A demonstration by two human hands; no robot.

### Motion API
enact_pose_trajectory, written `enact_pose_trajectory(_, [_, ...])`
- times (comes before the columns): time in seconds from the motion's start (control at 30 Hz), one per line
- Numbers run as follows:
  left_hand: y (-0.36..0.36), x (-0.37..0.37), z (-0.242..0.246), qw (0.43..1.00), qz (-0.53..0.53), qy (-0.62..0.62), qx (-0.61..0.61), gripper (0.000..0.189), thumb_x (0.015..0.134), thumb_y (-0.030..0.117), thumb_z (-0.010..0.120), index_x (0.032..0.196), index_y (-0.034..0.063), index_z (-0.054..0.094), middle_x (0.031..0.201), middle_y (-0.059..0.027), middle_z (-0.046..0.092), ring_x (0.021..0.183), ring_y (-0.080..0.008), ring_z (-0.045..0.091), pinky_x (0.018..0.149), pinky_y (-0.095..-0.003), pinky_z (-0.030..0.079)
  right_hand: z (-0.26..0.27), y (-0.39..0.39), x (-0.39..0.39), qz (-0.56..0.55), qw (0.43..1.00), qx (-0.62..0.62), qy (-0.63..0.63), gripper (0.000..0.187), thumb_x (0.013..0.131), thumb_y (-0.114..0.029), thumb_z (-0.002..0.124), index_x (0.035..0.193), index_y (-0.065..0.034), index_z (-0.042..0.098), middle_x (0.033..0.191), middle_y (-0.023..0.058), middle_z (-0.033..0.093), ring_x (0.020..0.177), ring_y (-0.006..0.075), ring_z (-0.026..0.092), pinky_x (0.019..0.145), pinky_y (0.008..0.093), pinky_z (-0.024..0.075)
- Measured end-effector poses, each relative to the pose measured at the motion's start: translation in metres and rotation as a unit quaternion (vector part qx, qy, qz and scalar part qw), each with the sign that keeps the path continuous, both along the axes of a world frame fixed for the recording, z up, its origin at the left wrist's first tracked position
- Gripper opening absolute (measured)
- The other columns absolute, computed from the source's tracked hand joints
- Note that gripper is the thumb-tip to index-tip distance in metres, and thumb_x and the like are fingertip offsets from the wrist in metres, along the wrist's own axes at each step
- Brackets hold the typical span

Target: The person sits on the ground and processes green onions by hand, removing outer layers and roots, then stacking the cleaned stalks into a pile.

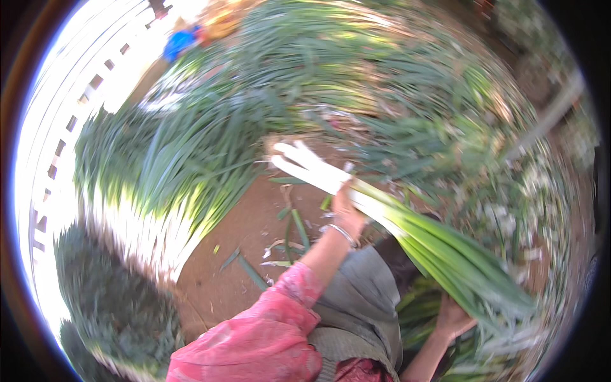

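My left hand [347, 210] is wrapped around a small bunch of long green onions [382, 216], just where the white shanks meet the green leaves. The white ends point up and to the left; the leaves fan out to the lower right. Under the leafy part is my right hand [453, 316], touching the leaves, its fingers mostly hidden behind them. A metal bangle [342, 234] circles my left wrist. Below the bunch, grey cloth [358, 286] covers my lap.
A thick row of green onions [191, 157] lies at the left, and a larger heap [324, 62] spreads across the back. Leaf scraps [253, 272] litter the brown ground [215, 291]. Loose leaves and peelings [506, 219] cover the right side. A blue object [179, 45] is blurred at the back left.
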State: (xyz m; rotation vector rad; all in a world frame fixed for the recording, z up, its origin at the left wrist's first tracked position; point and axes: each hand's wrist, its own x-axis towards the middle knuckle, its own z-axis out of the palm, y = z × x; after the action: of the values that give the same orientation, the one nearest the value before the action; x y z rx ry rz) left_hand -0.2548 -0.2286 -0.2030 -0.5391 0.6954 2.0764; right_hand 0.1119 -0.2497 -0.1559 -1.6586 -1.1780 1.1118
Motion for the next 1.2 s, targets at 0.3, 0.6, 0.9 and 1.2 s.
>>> enact_pose_trajectory(0.3, [-0.048,-0.029,-0.016,0.987,0.113,-0.104,0.034,0.033,0.077,0.021,0.067,0.103,0.0047,0.053,0.104,-0.0144,0.058,0.1,-0.0329,0.054,0.095,-0.0478,0.042,0.053,0.084,-0.071,-0.048,0.953,0.001,0.3,0.056,0.087,-0.052,0.046,0.13,-0.0158,0.042,0.135,0.0081,0.044,0.127,0.0296,0.037,0.1,0.0512,0.0306])
enact_pose_trajectory(0.6, [-0.194,-0.238,0.07,0.872,0.483,0.019,0.08,0.031,0.092,0.03,0.041,0.112,0.0072,0.051,0.118,-0.0156,0.052,0.11,-0.0335,0.05,0.101,-0.0544,0.037,0.194,0.102,-0.319,0.15,0.869,-0.078,0.465,0.07,0.092,-0.056,0.041,0.146,-0.0149,0.027,0.145,0.0109,0.036,0.137,0.03,0.028,0.108,0.0483,0.0236])
enact_pose_trajectory(0.9, [-0.442,-0.455,0.107,0.795,0.55,0.23,-0.114,0.101,0.076,0.073,0.054,0.148,0.0126,0.018,0.154,-0.0142,0.017,0.141,-0.0346,0.016,0.111,-0.057,0.011,0.172,0.156,-0.255,0.26,0.887,-0.048,0.378,0.063,0.09,-0.049,0.042,0.139,-0.0118,0.028,0.14,0.0119,0.039,0.128,0.0269,0.038,0.105,0.0431,0.0293])
enact_pose_trajectory(1.2, [-0.09,-0.205,-0.181,0.994,-0.003,-0.058,-0.098,0.036,0.093,0.026,0.047,0.121,0.0035,0.054,0.116,-0.0152,0.059,0.089,-0.0284,0.059,0.088,-0.0474,0.047,0.046,0.061,0.096,-0.097,0.957,-0.15,0.23,0.033,0.085,-0.029,0.052,0.11,-0.0099,0.057,0.123,0.0097,0.056,0.119,0.0223,0.049,0.102,0.0471,0.0338])
